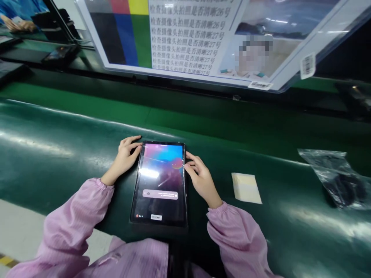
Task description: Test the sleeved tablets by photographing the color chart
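A black tablet (160,181) lies flat on the green conveyor belt (58,146), its screen lit with a blue and pink picture. My left hand (125,154) rests against the tablet's upper left edge, fingers curled onto the corner. My right hand (199,175) touches the upper right edge, its fingers bent and pinched at the rim near a red spot on the screen. Both arms wear pink sleeves.
A small pale yellow pad (246,187) lies on the belt right of the tablet. A clear plastic bag with dark parts (337,178) sits at the far right. A tilted test chart board (188,34) with colour blocks and text stands behind. Another person's arm (17,21) shows top left.
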Demonstrator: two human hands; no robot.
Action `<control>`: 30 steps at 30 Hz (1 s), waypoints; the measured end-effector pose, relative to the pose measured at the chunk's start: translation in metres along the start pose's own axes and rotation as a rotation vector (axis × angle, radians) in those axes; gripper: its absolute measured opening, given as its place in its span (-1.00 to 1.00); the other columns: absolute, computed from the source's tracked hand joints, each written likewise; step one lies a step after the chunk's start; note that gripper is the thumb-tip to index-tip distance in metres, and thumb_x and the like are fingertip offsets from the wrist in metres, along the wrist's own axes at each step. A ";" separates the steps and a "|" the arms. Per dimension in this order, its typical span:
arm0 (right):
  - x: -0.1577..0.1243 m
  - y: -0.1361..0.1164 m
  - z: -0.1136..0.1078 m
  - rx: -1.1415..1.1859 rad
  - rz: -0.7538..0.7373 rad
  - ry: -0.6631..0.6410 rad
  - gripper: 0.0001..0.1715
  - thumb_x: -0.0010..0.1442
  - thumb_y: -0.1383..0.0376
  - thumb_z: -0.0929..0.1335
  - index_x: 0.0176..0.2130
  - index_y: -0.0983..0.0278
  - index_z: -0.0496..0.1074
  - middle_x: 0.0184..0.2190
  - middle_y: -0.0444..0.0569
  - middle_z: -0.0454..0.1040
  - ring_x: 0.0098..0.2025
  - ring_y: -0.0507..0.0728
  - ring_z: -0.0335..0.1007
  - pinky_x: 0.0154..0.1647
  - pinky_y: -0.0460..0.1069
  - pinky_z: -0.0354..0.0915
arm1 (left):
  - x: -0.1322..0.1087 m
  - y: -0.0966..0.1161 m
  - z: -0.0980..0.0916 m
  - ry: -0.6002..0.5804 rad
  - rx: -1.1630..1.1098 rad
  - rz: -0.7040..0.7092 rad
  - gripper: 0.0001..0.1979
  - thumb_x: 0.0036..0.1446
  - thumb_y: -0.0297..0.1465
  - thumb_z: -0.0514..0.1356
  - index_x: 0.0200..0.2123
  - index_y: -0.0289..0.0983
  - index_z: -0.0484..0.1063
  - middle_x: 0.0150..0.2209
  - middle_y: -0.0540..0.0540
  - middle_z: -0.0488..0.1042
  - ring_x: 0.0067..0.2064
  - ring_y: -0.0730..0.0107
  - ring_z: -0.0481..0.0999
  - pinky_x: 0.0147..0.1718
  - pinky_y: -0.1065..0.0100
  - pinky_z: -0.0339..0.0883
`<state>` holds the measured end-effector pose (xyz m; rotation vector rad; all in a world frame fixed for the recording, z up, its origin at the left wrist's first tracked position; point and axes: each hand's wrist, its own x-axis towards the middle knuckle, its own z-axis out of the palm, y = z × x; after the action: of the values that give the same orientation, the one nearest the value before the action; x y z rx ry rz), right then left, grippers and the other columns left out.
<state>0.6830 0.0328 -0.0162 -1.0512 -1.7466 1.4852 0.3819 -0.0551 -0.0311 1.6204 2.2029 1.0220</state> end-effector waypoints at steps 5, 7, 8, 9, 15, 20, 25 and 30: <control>0.000 0.000 0.001 -0.013 0.009 -0.002 -0.47 0.33 0.12 0.37 0.23 0.18 0.43 0.14 0.07 0.42 -0.06 0.14 0.47 0.12 0.13 0.44 | 0.000 0.004 -0.001 -0.003 -0.002 -0.016 -0.68 0.39 -0.23 0.08 -0.08 -0.15 0.63 0.25 -0.14 0.50 0.30 -0.01 0.31 0.36 -0.20 0.07; -0.001 -0.001 0.001 -0.025 0.016 0.004 -0.45 0.33 0.11 0.37 0.25 0.19 0.40 0.15 0.08 0.42 -0.04 0.14 0.47 0.13 0.14 0.43 | 0.000 0.006 -0.001 -0.002 -0.007 -0.026 -0.68 0.39 -0.24 0.08 -0.08 -0.14 0.63 0.24 -0.13 0.50 0.30 -0.01 0.31 0.35 -0.20 0.08; -0.002 -0.001 0.001 -0.032 0.019 0.009 -0.43 0.33 0.11 0.37 0.27 0.20 0.38 0.15 0.09 0.42 -0.04 0.15 0.46 0.14 0.15 0.43 | 0.000 0.006 -0.001 -0.004 -0.012 -0.028 -0.68 0.39 -0.24 0.07 -0.08 -0.14 0.63 0.24 -0.14 0.51 0.29 -0.01 0.31 0.35 -0.20 0.08; -0.003 -0.001 0.001 -0.038 0.022 0.014 -0.41 0.34 0.10 0.37 0.28 0.20 0.36 0.15 0.10 0.42 -0.04 0.15 0.46 0.14 0.16 0.43 | 0.000 0.007 -0.001 -0.006 -0.019 -0.029 -0.67 0.39 -0.24 0.07 -0.08 -0.14 0.63 0.24 -0.14 0.51 0.29 -0.01 0.31 0.35 -0.20 0.08; -0.005 0.002 0.001 -0.069 0.043 0.049 -0.33 0.35 0.00 0.36 0.33 0.16 0.29 0.19 0.14 0.40 -0.03 0.18 0.47 0.11 0.18 0.46 | 0.000 0.009 0.001 -0.001 -0.070 -0.038 -0.65 0.41 -0.21 0.05 -0.10 -0.11 0.64 0.22 -0.12 0.52 0.28 0.03 0.34 0.35 -0.16 0.09; -0.006 0.002 0.001 -0.102 0.019 0.048 -0.34 0.39 -0.02 0.31 0.36 0.13 0.25 0.18 0.13 0.38 -0.04 0.18 0.47 0.11 0.20 0.45 | 0.000 0.009 0.003 -0.008 -0.086 -0.033 -0.65 0.41 -0.19 0.05 -0.08 -0.11 0.64 0.22 -0.13 0.52 0.27 0.01 0.36 0.33 -0.18 0.11; -0.007 -0.002 0.002 -0.158 -0.054 0.031 -0.41 0.45 0.00 0.27 0.36 0.09 0.26 0.18 0.09 0.35 0.02 0.18 0.43 0.10 0.17 0.44 | 0.000 0.010 0.002 0.002 -0.092 -0.031 -0.65 0.41 -0.17 0.06 -0.08 -0.10 0.64 0.22 -0.12 0.53 0.26 0.00 0.37 0.32 -0.18 0.12; -0.009 -0.001 0.003 -0.160 -0.061 0.018 -0.42 0.48 0.00 0.24 0.38 0.06 0.23 0.21 0.08 0.32 0.01 0.17 0.41 0.13 0.17 0.42 | 0.000 0.011 0.001 -0.011 -0.084 -0.032 -0.66 0.41 -0.19 0.07 -0.08 -0.10 0.65 0.22 -0.13 0.53 0.26 0.00 0.37 0.32 -0.19 0.12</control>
<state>0.6851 0.0237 -0.0151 -1.0771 -1.8933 1.3127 0.3911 -0.0528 -0.0247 1.5464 2.1410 1.0794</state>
